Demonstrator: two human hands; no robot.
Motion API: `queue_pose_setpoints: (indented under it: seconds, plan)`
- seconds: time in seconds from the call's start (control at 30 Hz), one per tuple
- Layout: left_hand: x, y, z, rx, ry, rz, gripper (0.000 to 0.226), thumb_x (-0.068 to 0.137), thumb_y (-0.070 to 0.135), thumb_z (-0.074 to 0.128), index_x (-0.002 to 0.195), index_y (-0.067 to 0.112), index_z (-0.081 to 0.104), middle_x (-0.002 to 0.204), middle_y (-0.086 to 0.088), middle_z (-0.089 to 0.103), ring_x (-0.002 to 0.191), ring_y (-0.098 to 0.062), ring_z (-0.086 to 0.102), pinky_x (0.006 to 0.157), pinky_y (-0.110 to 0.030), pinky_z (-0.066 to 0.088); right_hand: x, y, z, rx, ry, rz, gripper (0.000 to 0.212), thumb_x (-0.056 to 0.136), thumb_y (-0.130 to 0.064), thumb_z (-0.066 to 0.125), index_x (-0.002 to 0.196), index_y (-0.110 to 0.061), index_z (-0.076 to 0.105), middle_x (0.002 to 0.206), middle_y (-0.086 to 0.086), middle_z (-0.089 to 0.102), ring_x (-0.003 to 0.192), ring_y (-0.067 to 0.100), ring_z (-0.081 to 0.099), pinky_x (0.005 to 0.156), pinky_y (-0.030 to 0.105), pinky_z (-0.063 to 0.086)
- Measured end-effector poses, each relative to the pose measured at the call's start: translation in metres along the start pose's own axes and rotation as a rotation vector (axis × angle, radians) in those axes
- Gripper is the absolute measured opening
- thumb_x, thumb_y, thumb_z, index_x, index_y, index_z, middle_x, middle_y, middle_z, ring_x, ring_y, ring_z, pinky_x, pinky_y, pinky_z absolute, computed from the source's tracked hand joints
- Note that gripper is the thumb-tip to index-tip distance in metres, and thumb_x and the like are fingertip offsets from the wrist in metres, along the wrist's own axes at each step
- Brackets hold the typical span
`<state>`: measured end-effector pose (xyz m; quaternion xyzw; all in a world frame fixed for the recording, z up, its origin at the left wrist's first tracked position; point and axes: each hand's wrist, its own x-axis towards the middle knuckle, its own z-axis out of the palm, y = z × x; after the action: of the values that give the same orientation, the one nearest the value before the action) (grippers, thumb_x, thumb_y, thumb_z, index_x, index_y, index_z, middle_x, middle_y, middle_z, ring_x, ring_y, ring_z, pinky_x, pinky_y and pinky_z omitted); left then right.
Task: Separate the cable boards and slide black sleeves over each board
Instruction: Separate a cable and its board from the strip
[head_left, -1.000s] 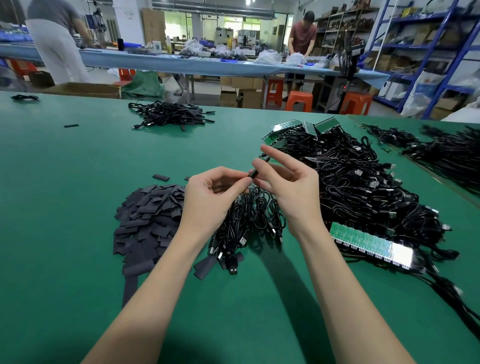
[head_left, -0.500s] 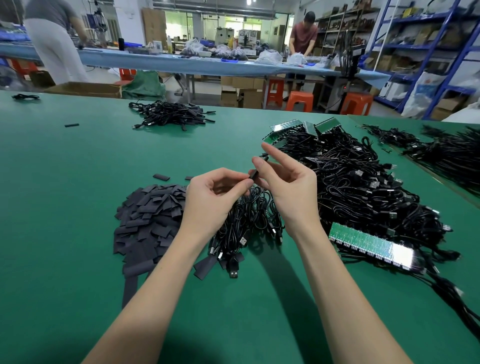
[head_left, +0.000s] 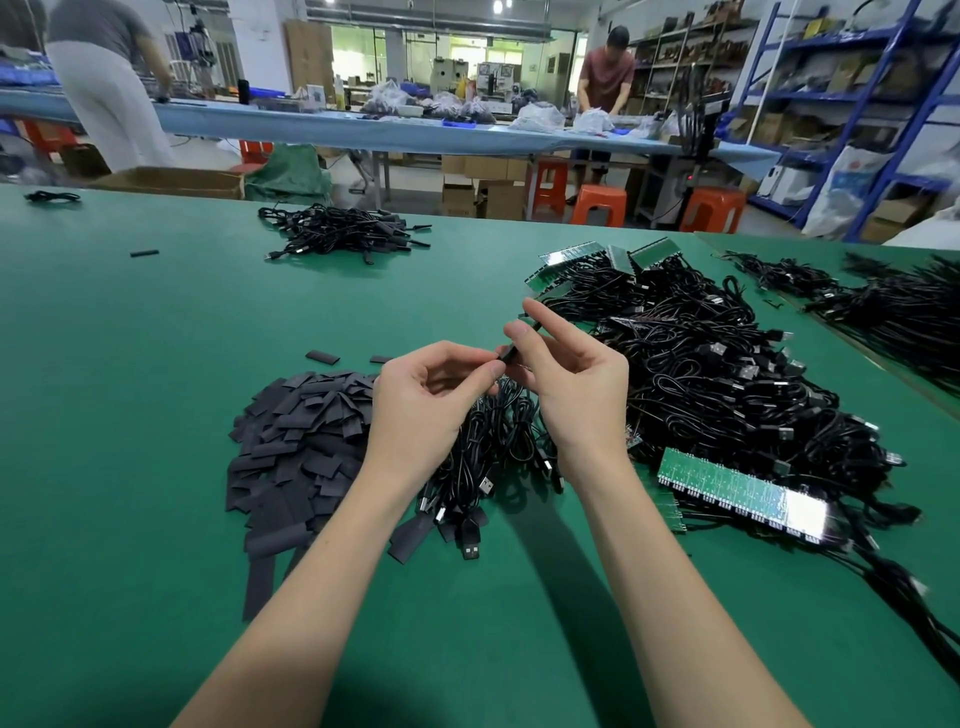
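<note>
Your left hand (head_left: 431, 402) has its thumb and forefinger curled in on the near end of a small black sleeve (head_left: 511, 354), and your right hand (head_left: 569, 382) pinches the same piece higher up between thumb and fingers, forefinger stretched out above it. Whether a board sits inside the sleeve you cannot tell — your fingers cover it.

Starting at the far left, the green table (head_left: 130, 415) carries a lone coiled cable (head_left: 52, 197) at its back edge and one stray black piece (head_left: 144, 253) nearer in. Next comes the heap of flat black sleeves (head_left: 298, 447), just left of your left wrist, with two loose sleeves (head_left: 322, 357) lying beyond it. Farther back sits a small bundle of black cables (head_left: 337, 231). Right below your hands lies a bunch of cables with USB plugs (head_left: 480, 467), its plugs pointing toward you. To the right is the big tangle of black cables (head_left: 727, 384), with green board strips (head_left: 602, 260) at its far edge and one long green board panel (head_left: 740, 491) at its near edge. Another cable pile (head_left: 893, 306) lies on the adjoining surface at far right.

Behind your table, a long blue workbench (head_left: 363, 132) runs across the room. One person (head_left: 111, 78) stands at its left, another person (head_left: 605, 78) bends over bags at its right. Orange stools (head_left: 597, 203) and cardboard boxes (head_left: 483, 192) stand under it — blue shelving (head_left: 857, 104) fills the right wall.
</note>
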<state>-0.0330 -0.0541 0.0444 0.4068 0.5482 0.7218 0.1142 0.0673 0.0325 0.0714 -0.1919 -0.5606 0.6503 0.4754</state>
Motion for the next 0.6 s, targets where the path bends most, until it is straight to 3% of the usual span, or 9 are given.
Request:
queue_pose_setpoints:
  seconds: [0.2,0.33,0.47,0.6]
  plan:
    - [-0.0008,-0.0014,0.0004,0.004,-0.001,-0.008,0.011,0.084,0.01,0.081,0.086,0.021,0.079,0.083,-0.001,0.079,0.074,-0.018,0.075,0.076,-0.022,0.056,-0.0011,-0.0026,-0.0011,-0.044,0.004,-0.014,0.025,0.09,-0.011,0.075,0.113,-0.02,0.075,0.08,0.008,0.077,0.071,0.015,0.072,0.071,0.024,0.058]
    - [-0.0003,-0.0015,0.0007,-0.052,0.018,-0.034,0.008,0.086,0.008,0.078,0.09,0.016,0.078,0.086,-0.003,0.079,0.074,-0.018,0.075,0.075,-0.022,0.056,-0.005,-0.0011,0.0041,-0.045,0.046,-0.013,0.034,0.086,-0.016,0.079,0.119,-0.023,0.073,0.087,0.009,0.077,0.079,0.016,0.074,0.086,0.04,0.061]
    - [-0.0002,-0.001,0.0009,-0.061,0.04,-0.051,0.008,0.086,0.008,0.079,0.09,0.015,0.078,0.085,-0.003,0.079,0.074,-0.018,0.075,0.073,-0.019,0.055,-0.0088,-0.0005,0.0071,-0.088,0.103,-0.044,0.027,0.086,-0.016,0.08,0.112,-0.023,0.076,0.081,0.006,0.078,0.074,0.018,0.075,0.081,0.044,0.063]
    - [-0.0001,-0.0012,0.0025,-0.054,0.044,-0.051,0.007,0.085,0.009,0.079,0.089,0.015,0.078,0.083,-0.003,0.079,0.073,-0.017,0.075,0.072,-0.019,0.055,-0.0098,-0.0009,0.0081,-0.076,0.125,-0.053,0.024,0.086,-0.014,0.079,0.108,-0.025,0.077,0.081,0.006,0.078,0.073,0.016,0.075,0.076,0.036,0.063]
